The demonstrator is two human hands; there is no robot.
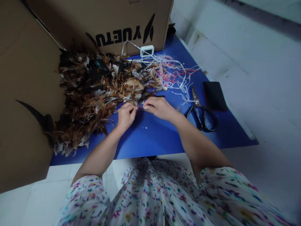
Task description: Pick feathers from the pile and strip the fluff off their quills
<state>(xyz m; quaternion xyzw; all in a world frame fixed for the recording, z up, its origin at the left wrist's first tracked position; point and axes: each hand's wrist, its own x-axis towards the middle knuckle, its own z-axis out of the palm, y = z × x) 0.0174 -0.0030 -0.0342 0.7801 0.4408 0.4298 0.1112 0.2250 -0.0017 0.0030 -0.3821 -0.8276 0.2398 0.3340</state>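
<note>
A thin pinkish-red string [140, 107] runs across the short gap between my two hands, low over the blue table. My left hand [127, 115] is closed in a pinch on its left end, thumb and forefinger together. The other end is pinched in my right hand [159, 107], fingers bent and pointing left. Just behind both hands lies a large heap of brown and black feathers [94, 84]; some tips reach the fingers. Whether a feather is also held in the pinch is too small to tell. Loose white and red strings [170, 73] lie tangled behind my right hand.
Black-handled scissors [201, 116] lie right of my right forearm, beside a flat black case [214, 95]. A small white-framed device [147, 51] stands at the back. Cardboard boxes [70, 15] wall off the left and back of the blue table [150, 138]; a white wall [258, 78] bounds the right.
</note>
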